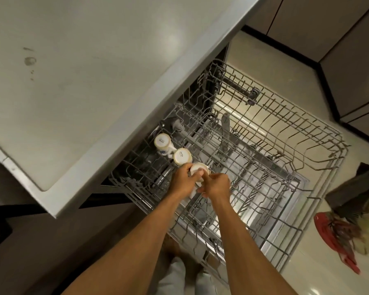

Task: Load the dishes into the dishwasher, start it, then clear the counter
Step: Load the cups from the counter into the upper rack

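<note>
The cream mug sits bottom-up at the near left of the dishwasher's pulled-out upper rack, gripped from both sides. The left hand curls its fingers round the mug's side, and the right hand clasps it from the other side, one finger raised against the base. Just beyond stand two matching mugs, also upside down in a row. The pale surface overhangs them on the left.
</note>
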Demonstrator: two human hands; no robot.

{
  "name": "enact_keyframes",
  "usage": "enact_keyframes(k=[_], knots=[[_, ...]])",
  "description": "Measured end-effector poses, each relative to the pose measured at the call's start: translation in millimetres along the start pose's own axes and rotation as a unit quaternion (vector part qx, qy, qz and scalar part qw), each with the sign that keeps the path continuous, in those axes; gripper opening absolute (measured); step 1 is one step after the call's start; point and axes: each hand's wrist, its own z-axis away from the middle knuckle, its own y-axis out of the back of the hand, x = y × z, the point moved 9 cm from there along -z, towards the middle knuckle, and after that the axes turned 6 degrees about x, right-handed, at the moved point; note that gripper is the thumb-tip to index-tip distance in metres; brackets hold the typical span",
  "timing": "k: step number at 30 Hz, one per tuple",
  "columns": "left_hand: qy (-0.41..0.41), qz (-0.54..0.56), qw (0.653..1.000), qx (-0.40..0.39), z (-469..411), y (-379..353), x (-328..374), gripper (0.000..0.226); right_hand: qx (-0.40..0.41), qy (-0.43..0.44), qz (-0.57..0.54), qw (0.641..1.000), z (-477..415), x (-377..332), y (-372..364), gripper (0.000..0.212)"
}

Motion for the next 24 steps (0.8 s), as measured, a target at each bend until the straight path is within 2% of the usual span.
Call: enact_keyframes(k=[4,9,17,22,24], knots=[[0.056,0.055,0.996,-0.033,-8,-9,-10,0.02,0.0,-0.005,0.023,1.0,-11,-1,-3,0.039],[0.087,0.103,0.988,-0.072,-12,-16,-17,0.034,0.027,-0.015,0.052,0.998,-18,2,-4,0.044],[0.091,0.139,0.985,-0.049,-9,-15,-19,0.041,0.037,-0.006,0.051,0.998,-20,-1,-6,0.042],[0.077,0.112,0.99,-0.02,3,-7,-12,0.041,0.038,0.016,0.047,0.998,-7,1,8,0.047],[0.078,0.119,0.99,0.002,17,3,-5,0.045,0.022,0.018,0.03,0.999,7,1,17,0.041]])
